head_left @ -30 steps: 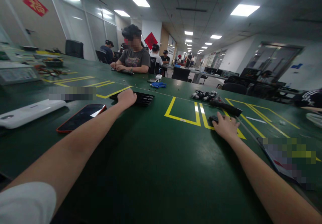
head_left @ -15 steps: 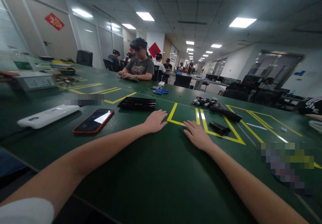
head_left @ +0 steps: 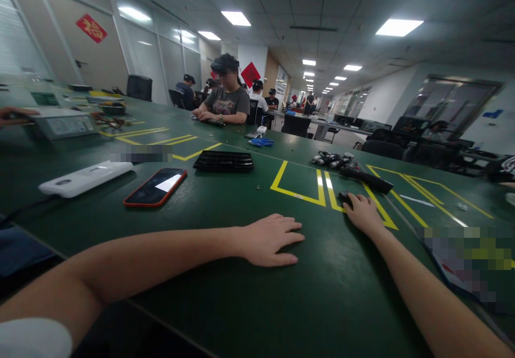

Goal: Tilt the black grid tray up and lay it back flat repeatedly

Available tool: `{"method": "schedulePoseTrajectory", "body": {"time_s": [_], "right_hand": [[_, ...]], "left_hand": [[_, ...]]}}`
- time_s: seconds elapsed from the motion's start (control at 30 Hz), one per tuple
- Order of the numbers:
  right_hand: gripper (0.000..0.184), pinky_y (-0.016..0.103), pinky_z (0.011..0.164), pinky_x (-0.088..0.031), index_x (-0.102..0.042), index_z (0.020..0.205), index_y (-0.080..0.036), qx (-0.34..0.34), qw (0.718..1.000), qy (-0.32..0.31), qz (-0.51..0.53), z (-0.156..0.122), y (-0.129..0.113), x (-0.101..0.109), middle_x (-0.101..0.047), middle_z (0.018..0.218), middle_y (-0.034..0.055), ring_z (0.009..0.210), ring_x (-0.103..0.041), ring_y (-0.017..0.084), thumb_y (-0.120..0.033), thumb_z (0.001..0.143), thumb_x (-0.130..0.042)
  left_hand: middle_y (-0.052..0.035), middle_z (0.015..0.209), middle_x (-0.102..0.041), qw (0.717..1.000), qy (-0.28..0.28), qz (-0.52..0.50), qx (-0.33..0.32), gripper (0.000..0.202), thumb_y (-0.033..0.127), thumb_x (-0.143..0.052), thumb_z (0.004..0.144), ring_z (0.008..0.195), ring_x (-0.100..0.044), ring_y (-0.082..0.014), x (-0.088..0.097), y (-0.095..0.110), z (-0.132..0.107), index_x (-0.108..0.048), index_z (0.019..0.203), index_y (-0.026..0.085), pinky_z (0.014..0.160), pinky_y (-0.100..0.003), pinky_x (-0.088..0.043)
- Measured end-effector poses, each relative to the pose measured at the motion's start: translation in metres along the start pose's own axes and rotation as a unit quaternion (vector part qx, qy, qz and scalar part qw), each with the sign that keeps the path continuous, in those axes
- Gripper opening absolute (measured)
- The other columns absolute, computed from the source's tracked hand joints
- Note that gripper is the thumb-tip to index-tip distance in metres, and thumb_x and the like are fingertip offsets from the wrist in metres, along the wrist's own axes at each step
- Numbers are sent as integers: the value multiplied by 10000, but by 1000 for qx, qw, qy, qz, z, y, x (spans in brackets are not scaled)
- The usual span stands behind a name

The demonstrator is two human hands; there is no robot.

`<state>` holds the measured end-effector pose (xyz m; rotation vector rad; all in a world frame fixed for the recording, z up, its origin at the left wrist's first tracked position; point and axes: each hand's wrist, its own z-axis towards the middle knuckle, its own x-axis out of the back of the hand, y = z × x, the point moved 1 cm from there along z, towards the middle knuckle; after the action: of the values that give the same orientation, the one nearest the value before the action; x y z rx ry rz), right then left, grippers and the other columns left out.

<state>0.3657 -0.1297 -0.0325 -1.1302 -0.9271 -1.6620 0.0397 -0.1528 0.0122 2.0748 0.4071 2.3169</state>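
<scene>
My right hand (head_left: 364, 214) reaches over a small black plastic part (head_left: 345, 198) on the taped area to the right, its fingers closed around it. Most of that part is hidden under the fingers. My left hand (head_left: 270, 240) lies palm down on the green tabletop (head_left: 249, 304), fingers spread, holding nothing. Beyond it rests a black slatted plastic piece (head_left: 223, 161). A phone with an orange-red case (head_left: 156, 187) lies to the left of my left hand.
At the left is a white power bank-like device (head_left: 88, 179) with a cable. Black cables with metal connectors (head_left: 333, 159) and a long black piece (head_left: 372, 181) lie at the back right. Blue gloves (head_left: 260, 142) lie farther off. Across the table sits a person (head_left: 227, 100). Yellow tape marks the surface.
My right hand has moved right onto the small black part and closed on it. My left hand has come nearer and to the right. The view has shifted slightly.
</scene>
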Motion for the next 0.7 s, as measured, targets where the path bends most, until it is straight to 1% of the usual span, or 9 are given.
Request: {"method": "schedulePoseTrajectory", "body": {"time_s": [0.07, 0.13, 0.2, 0.27, 0.33, 0.4, 0.5, 0.6, 0.7], "right_hand": [[515, 450, 1016, -307, -464, 1303, -90, 0, 1000, 2, 1, 1, 0, 0, -525, 1261, 217, 1167, -465, 337, -364, 899, -297], [523, 450, 1015, -308, -459, 1310, -95, -5, 1000, -3, 4, 1, 0, 0, -512, 1277, 213, 1180, -453, 350, -374, 899, -293], [528, 453, 1015, -308, -455, 1313, -100, -7, 1000, -9, 9, 1, 1, 0, -503, 1286, 207, 1191, -440, 362, -381, 898, -291], [531, 456, 1010, -313, -454, 1315, -109, -11, 1000, -15, 15, 2, 2, -1, -497, 1292, 200, 1195, -431, 373, -390, 896, -290], [533, 455, 1005, -316, -454, 1315, -110, -13, 1000, -19, 17, 3, 3, -2, -500, 1286, 196, 1188, -433, 379, -393, 893, -292], [533, 453, 1004, -317, -454, 1314, -109, -13, 1000, -20, 13, 3, 4, -2, -506, 1279, 193, 1180, -438, 381, -392, 891, -296], [530, 455, 994, -325, -457, 1311, -113, -9, 1000, -11, 9, 3, 4, -3, -507, 1280, 196, 1178, -442, 374, -393, 893, -291], [519, 457, 986, -330, -468, 1298, -108, -1, 1000, 1, 8, 1, 2, -2, -517, 1270, 205, 1169, -457, 350, -380, 896, -286], [494, 439, 1004, -311, -492, 1271, -93, 12, 1000, 14, -5, -1, 0, 0, -553, 1222, 208, 1131, -492, 317, -347, 896, -294]], "left_hand": [[-135, 1410, -425, 999, 35, 26, 9, 458, 397, -402, 922, 1288, -390, -268, 1, -7, 4, -461, 1314, 168, 1044, -426, -314], [-143, 1347, -478, 992, 78, 82, 61, 383, 314, -385, 931, 1222, -446, -272, 5, -23, 10, -492, 1263, 155, 998, -425, -352], [-166, 1234, -528, 971, 108, 133, 167, 337, 287, -399, 920, 1110, -510, -290, 9, -49, 16, -522, 1194, 136, 905, -426, -411], [-176, 1132, -546, 942, 111, 138, 284, 316, 327, -427, 905, 994, -553, -294, 12, -77, 18, -544, 1120, 126, 796, -405, -455], [-168, 1082, -548, 927, 100, 107, 346, 280, 324, -433, 901, 930, -575, -279, 13, -100, 17, -556, 1058, 127, 745, -378, -466], [-150, 1049, -559, 928, 93, 75, 352, 217, 264, -421, 903, 907, -586, -255, 11, -115, 14, -563, 1006, 137, 745, -353, -463], [-135, 995, -587, 931, 110, 39, 347, 149, 220, -465, 876, 908, -591, -248, 8, -123, 8, -562, 958, 141, 766, -342, -455], [-144, 916, -612, 919, 145, -3, 367, 95, 216, -524, 833, 897, -596, -267, 7, -127, 3, -561, 857, 133, 779, -366, -456], [-118, 825, -623, 897, 190, -51, 395, 61, 194, -552, 785, 865, -605, -253, 15, -135, -1, -543, 742, 152, 778, -357, -469]]}}
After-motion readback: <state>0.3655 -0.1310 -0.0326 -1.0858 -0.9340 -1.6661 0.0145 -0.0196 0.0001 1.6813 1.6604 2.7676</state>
